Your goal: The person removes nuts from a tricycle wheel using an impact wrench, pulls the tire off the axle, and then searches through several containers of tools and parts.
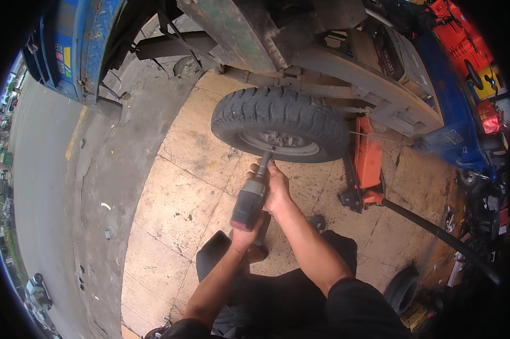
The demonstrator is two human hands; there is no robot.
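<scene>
The wrench [249,202] is likely heavy and rigid; support both ends. Left hand [246,236] fingers grip the rear; right hand [277,189] fingers encircle the nose [264,164].

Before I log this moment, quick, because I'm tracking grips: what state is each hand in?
Left hand: closed, holding the impact wrench; grip partly hidden.
Right hand: curled around the wrench's front end.

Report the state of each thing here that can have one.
Dark power wrench with red rear end: held, nose toward the wheel; running or not, unclear
Bare left hand: closed around its grip
Bare right hand: closed around its nose
Black-tyred wheel with grey metal rim: roughly upright; fastening unclear
Orange metal floor jack: long dark handle slanting out
</scene>
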